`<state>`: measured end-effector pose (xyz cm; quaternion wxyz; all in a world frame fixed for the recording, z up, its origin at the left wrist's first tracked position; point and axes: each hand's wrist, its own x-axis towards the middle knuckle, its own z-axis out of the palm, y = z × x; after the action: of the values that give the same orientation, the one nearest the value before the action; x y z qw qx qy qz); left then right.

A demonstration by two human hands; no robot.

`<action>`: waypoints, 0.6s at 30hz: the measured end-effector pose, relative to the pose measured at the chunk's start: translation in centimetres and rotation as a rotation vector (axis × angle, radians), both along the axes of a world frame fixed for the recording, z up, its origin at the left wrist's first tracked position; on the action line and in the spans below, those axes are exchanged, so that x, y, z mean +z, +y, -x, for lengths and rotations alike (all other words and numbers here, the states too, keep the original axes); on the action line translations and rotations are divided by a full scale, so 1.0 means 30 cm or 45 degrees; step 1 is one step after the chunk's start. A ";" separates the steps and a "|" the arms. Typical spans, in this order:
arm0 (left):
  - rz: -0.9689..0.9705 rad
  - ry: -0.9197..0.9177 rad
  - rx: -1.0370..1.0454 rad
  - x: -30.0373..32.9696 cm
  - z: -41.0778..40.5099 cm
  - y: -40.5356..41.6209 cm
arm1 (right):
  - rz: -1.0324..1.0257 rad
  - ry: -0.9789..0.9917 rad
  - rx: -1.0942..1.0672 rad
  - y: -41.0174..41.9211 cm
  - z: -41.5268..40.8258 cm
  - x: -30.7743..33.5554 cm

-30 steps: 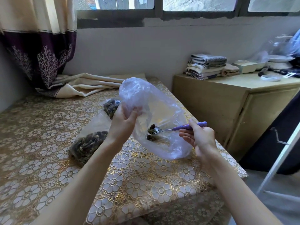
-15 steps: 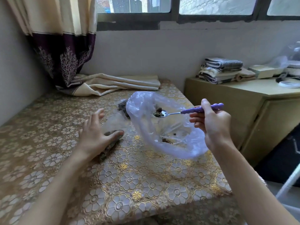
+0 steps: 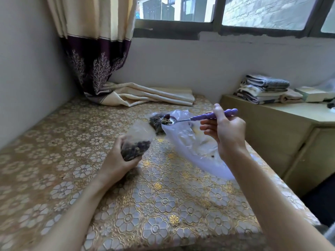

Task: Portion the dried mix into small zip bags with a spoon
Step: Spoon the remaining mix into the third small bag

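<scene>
My left hand (image 3: pixel 118 158) grips a small clear zip bag (image 3: pixel 136 142) partly filled with dark dried mix, lifted off the table. My right hand (image 3: pixel 224 131) holds a spoon (image 3: pixel 197 117) by its purple handle; the metal bowl carries a heap of dried mix and hovers just right of and above the bag's open top. A large clear plastic bag (image 3: pixel 195 147) lies slack on the table under the spoon, with a few bits inside. Another small bag of dark mix (image 3: pixel 156 122) lies on the table behind the spoon.
The table (image 3: pixel 126 205) wears a gold floral cloth. A folded beige cloth (image 3: pixel 154 96) and a curtain (image 3: pixel 94 57) sit at the back. A wooden cabinet (image 3: pixel 290 134) stands to the right with folded towels (image 3: pixel 262 88) on top.
My left hand let go of the large bag, reached down to the table and picked up the small bag of mix. My right hand lifted the loaded spoon out of the large bag.
</scene>
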<state>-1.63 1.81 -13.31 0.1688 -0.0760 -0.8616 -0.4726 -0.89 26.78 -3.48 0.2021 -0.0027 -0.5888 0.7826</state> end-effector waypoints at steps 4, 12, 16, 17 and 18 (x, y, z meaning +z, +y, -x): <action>-0.115 -0.002 -0.043 0.003 -0.008 -0.007 | -0.107 0.093 0.181 -0.106 -0.007 -0.007; -0.184 -0.006 -0.063 0.011 -0.017 -0.002 | -0.366 0.281 0.438 -0.123 -0.030 -0.008; -0.156 -0.037 -0.029 0.008 -0.018 0.007 | -0.277 0.225 0.322 -0.064 -0.026 -0.007; -0.127 -0.049 -0.019 0.006 -0.017 0.009 | -0.234 0.202 0.264 -0.043 -0.024 -0.008; -0.084 -0.062 -0.009 0.007 -0.016 0.013 | -0.191 0.185 0.204 -0.018 -0.022 -0.009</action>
<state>-1.14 2.20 -13.10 0.1485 -0.0619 -0.8491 -0.5031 -0.25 26.26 -3.76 0.1806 0.1160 -0.6277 0.7482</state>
